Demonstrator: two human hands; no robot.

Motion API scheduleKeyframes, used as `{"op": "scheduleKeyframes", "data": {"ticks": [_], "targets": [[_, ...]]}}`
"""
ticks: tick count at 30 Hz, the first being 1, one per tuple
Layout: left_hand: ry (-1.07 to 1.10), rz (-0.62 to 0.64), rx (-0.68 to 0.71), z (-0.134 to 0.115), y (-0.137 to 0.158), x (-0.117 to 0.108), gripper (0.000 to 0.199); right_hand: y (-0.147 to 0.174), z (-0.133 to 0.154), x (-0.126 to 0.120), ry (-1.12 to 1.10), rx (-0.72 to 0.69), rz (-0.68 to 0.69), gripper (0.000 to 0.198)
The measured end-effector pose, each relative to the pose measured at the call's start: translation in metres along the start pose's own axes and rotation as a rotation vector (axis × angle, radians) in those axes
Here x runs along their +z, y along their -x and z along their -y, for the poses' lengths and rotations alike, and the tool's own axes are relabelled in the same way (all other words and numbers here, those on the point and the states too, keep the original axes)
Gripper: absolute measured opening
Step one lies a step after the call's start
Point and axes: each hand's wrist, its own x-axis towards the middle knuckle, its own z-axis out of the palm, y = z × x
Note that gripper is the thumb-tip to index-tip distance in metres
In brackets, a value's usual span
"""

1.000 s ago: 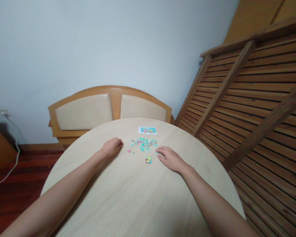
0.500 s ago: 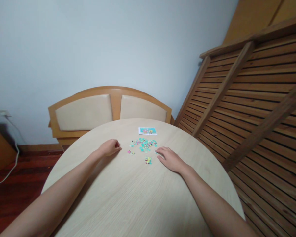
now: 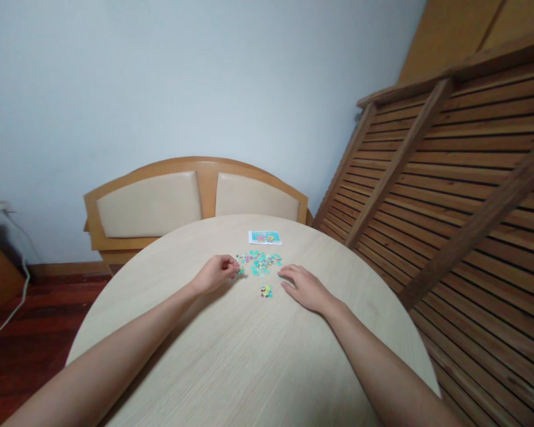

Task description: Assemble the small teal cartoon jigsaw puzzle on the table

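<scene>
My left hand (image 3: 216, 273) has its thumb and fingertips together at the left edge of the puzzle pieces, over a small pink and yellow piece (image 3: 241, 271) partly covered by the fingers. A bit of pink shows at the fingertips. My right hand (image 3: 306, 288) rests palm down right of the loose teal puzzle pieces (image 3: 261, 263), its fingers and thumb a little apart; something small and pale may lie under its fingertips. Between the hands, nearer me, lies a joined cluster of yellow pieces (image 3: 266, 290).
A small picture sheet (image 3: 265, 238) lies behind the pieces on the round table (image 3: 231, 367). Beyond the table stands a padded headboard (image 3: 151, 204) against the wall. A slatted wooden frame (image 3: 463, 172) leans at the right.
My left hand has moved right, from bare table to the pink and yellow pieces, which its fingers now partly cover. My right hand stays almost where it was. The view has shifted slightly.
</scene>
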Motion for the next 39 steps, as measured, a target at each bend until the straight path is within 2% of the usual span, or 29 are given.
{"op": "scheduleKeyframes", "data": {"ticks": [4, 8, 12, 16, 19, 22, 25, 28, 33, 39], "targets": [[0.18, -0.033, -0.029, -0.007, 0.005, 0.03, 0.028, -0.004, 0.022, -0.004, -0.059, -0.035, -0.063, 0.02], [0.293, -0.036, -0.01, -0.015, 0.012, 0.05, 0.035, -0.008, 0.045, -0.004, -0.188, -0.043, -0.093, 0.02], [0.324, -0.016, 0.023, -0.024, 0.016, 0.057, 0.04, -0.01, 0.054, -0.002, -0.37, -0.02, -0.07, 0.021], [0.303, 0.001, 0.053, -0.03, 0.019, 0.06, 0.041, -0.01, 0.05, -0.001, -0.49, 0.029, -0.081, 0.019], [0.279, 0.06, 0.075, -0.031, 0.023, 0.062, 0.038, -0.01, 0.047, 0.0, -0.543, 0.044, -0.044, 0.018], [0.111, 0.108, 0.138, -0.031, 0.028, 0.061, 0.029, -0.009, 0.043, 0.001, -0.537, 0.031, 0.0, 0.019], [-0.247, 0.152, 0.359, -0.033, 0.033, 0.054, 0.017, -0.009, 0.036, 0.0, -0.478, 0.033, -0.002, 0.02], [-0.425, 0.229, 0.567, -0.034, 0.034, 0.048, 0.021, -0.007, 0.027, 0.0, -0.426, 0.068, 0.005, 0.021], [-0.483, 0.29, 0.586, -0.034, 0.034, 0.046, 0.022, -0.005, 0.018, 0.004, -0.411, 0.127, 0.076, 0.022], [-0.482, 0.31, 0.576, -0.033, 0.033, 0.046, 0.025, -0.006, 0.02, 0.007, -0.385, 0.099, 0.08, 0.024]]}}
